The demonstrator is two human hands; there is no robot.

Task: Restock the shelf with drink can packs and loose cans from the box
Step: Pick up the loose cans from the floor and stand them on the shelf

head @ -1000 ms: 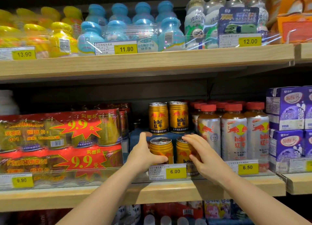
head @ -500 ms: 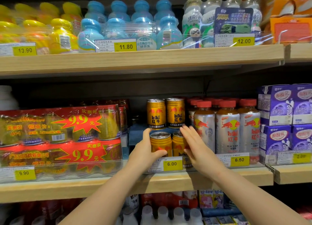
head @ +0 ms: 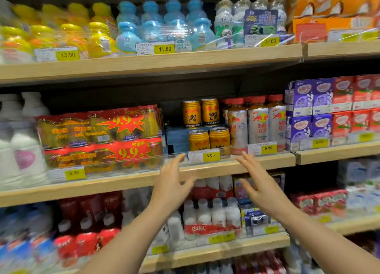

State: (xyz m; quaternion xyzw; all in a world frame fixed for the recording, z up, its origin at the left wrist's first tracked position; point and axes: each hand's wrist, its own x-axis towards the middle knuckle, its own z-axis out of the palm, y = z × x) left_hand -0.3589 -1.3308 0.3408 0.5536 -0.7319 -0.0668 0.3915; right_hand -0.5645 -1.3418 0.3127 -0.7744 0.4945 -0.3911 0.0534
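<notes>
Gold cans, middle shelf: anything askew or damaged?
Nothing stands out. The two front gold cans stand upright side by side behind the 6.00 price tag, two more raised behind. Both hands are empty.

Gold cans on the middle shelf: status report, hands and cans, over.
Left hand and right hand open, empty, off the shelf. Two front gold cans upright behind the 6.00 tag, two more stacked behind. Nothing in the way.
</notes>
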